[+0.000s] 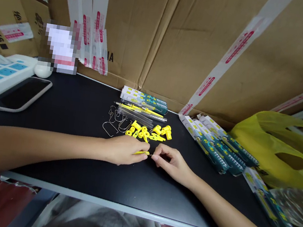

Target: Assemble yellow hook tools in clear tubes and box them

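Observation:
Close together over the black table [81, 173], my two hands meet at a small yellow part. My left hand [126, 151] pinches this slim yellow plastic piece [142, 152], its tip poking out past the thumb. Facing it, my right hand [171, 162] has thumb and forefinger pressed together at a thin dark bit [150, 155] by that tip; its kind is too small to make out. Just beyond the hands lie several loose yellow plastic parts [163, 130], bent metal wire hooks [110, 128], clear tubes [135, 117] and slim yellow-and-metal pieces [140, 109].
Printed boxes [144, 99] lie at the back, with more printed boxes [207, 143] to the right, beside a yellow plastic bag [267, 143]. On the left are a phone [19, 93] and a white power strip [2, 74]. Large cardboard boxes [133, 30] wall off the back.

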The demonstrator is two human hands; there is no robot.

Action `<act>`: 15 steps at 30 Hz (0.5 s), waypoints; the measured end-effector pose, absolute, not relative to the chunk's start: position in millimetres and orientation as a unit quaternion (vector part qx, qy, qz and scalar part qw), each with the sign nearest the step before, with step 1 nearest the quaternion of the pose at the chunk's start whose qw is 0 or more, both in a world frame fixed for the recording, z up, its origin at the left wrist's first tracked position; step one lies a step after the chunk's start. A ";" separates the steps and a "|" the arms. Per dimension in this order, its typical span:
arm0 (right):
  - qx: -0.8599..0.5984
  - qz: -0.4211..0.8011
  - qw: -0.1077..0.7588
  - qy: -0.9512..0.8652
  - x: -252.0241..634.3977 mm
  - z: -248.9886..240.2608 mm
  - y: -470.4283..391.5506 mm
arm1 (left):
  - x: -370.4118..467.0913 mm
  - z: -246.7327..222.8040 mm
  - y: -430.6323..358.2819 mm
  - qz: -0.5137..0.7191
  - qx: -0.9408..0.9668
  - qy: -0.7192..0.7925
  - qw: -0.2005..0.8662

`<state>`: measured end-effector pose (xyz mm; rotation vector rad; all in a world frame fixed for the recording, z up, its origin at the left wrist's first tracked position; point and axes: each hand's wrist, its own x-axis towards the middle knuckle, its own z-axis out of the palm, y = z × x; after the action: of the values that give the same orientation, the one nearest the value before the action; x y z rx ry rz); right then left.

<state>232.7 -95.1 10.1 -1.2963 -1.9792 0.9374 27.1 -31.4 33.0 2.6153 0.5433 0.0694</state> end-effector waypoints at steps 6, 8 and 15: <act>-0.471 0.344 0.254 -0.772 233.3 10.8 -96.8 | 28.3 27.5 -32.2 0.043 0.966 0.198 0.161; -0.470 0.332 0.247 -0.780 232.9 10.7 -97.3 | 28.5 22.8 -33.9 0.035 0.974 0.189 0.120; -0.459 0.302 0.258 -0.794 231.8 8.7 -96.1 | 27.4 26.5 -31.9 0.011 0.975 0.177 0.132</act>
<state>231.8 -96.1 8.7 -1.2448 -2.1540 0.8197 27.4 -31.9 26.5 2.8300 0.5151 0.0326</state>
